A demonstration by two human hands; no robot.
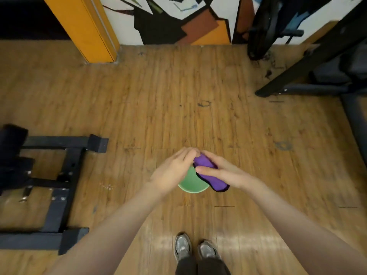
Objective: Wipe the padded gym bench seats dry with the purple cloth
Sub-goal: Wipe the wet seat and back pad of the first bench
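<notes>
Both hands [174,171] [222,172] grip the purple cloth [210,175] above a green bowl [191,184].

The purple cloth [206,171] has a black edging and is bunched into a thick roll, held up in mid-air at the centre of the view. Its lower end [219,185] hangs loose towards the near right.

Wood-plank floor [198,120] ran everywhere under the hands, scuffed, with a pale glare nearer the person. Beyond them stood an orange pillar [87,30] and a painted wall [178,20]; a black metal frame [59,187] sat off left, a weight plate [262,30] far right.
</notes>
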